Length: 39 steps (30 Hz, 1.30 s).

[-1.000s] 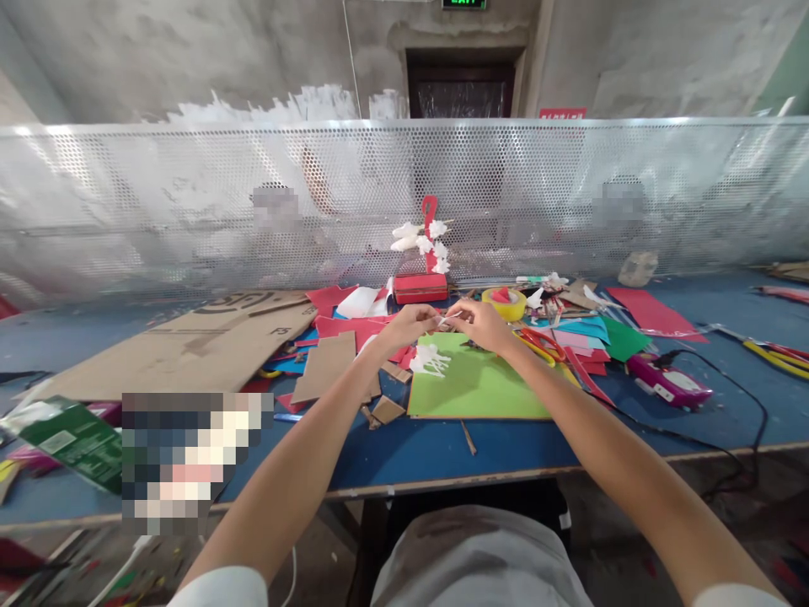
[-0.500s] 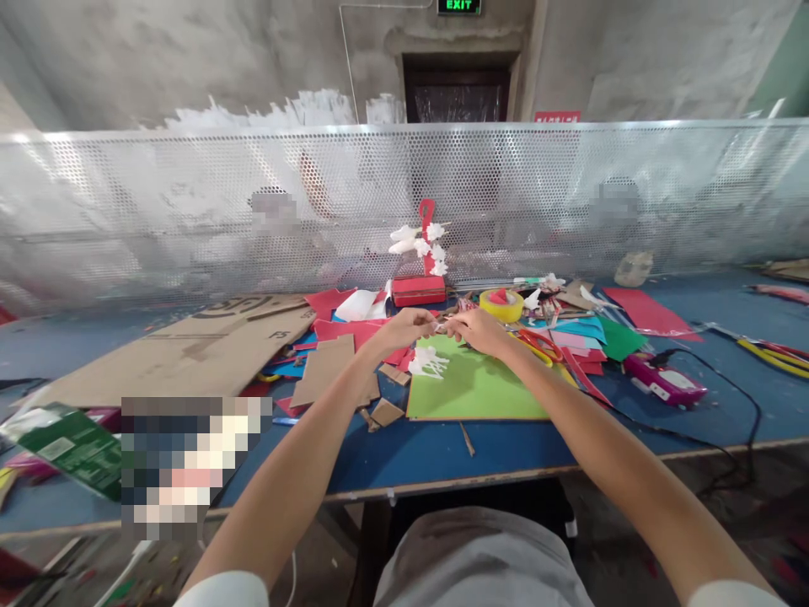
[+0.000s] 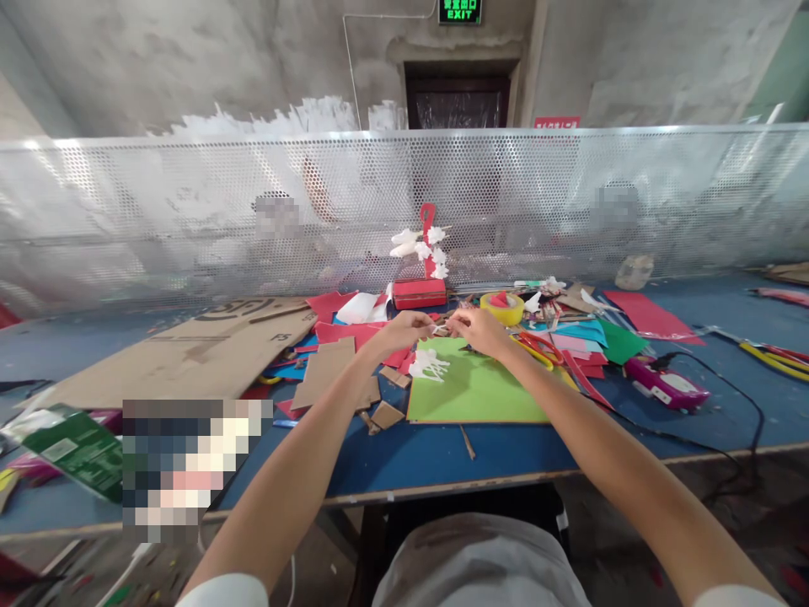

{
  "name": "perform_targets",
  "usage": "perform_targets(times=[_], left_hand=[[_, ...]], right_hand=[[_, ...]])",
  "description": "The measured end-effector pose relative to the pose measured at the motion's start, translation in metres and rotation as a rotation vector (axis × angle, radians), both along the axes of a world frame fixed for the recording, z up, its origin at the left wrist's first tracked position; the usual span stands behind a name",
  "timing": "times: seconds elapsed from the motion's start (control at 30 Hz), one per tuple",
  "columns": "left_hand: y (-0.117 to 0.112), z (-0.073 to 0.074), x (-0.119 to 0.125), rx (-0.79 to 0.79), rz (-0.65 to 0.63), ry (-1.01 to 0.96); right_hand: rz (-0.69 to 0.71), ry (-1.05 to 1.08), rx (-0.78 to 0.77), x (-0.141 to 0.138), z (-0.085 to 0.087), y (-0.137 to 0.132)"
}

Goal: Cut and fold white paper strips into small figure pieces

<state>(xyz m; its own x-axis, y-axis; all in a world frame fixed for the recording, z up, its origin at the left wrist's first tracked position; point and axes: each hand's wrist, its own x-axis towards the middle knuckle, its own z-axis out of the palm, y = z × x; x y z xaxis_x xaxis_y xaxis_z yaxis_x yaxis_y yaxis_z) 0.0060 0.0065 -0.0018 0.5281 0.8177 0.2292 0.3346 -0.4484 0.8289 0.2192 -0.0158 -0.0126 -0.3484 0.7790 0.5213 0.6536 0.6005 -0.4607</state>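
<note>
Left hand and right hand pinch white scrap beside green sheet.
Likely light, fragile (paper, perhaps): hold its ends.

A green lit EXIT sign shines above a dark door, beyond a silvery perforated metal panel; a translucent jar stands on the blue bench near it.
</note>
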Motion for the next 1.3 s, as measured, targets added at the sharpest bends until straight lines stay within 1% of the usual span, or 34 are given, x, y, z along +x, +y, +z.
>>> perform_targets(times=[0.17, 0.3, 0.37, 0.43, 0.53, 0.6, 0.7, 0.8, 0.9, 1.03, 1.2, 1.3], left_hand=[[-0.008, 0.008, -0.001, -0.005, -0.024, 0.022], [-0.009, 0.007, 0.000, -0.039, -0.051, 0.029], [-0.008, 0.006, 0.000, -0.050, -0.052, 0.024], [-0.006, 0.005, 0.000, -0.058, -0.051, 0.013], [-0.002, 0.002, -0.001, -0.079, -0.041, -0.004], [0.002, -0.002, -0.001, -0.094, -0.034, -0.005], [0.006, -0.005, 0.000, -0.085, -0.023, 0.011], [0.006, -0.006, 0.002, -0.021, -0.021, 0.040], [0.003, -0.006, 0.004, 0.056, -0.003, 0.093], [0.002, -0.007, 0.006, 0.101, 0.027, 0.128], [0.003, -0.007, 0.005, 0.091, 0.002, 0.100], [0.003, -0.004, 0.003, 0.058, 0.007, 0.069]], right_hand=[[-0.015, -0.051, 0.034, -0.004, 0.002, -0.003], [-0.069, -0.088, 0.058, -0.006, 0.002, -0.004], [-0.069, -0.075, 0.059, -0.005, 0.002, -0.005], [-0.012, -0.036, 0.046, -0.004, 0.002, -0.005], [0.140, 0.015, 0.028, -0.004, 0.003, -0.006], [0.187, 0.023, 0.042, -0.005, 0.002, -0.006], [0.145, 0.004, 0.089, -0.007, -0.001, -0.003], [0.087, -0.029, 0.114, -0.009, -0.005, 0.001], [0.047, -0.075, 0.110, -0.009, -0.009, 0.003], [0.028, -0.102, 0.089, -0.011, -0.009, 0.003], [0.028, -0.027, 0.012, -0.010, -0.006, 0.003], [0.080, 0.102, -0.044, -0.010, -0.005, 0.004]])
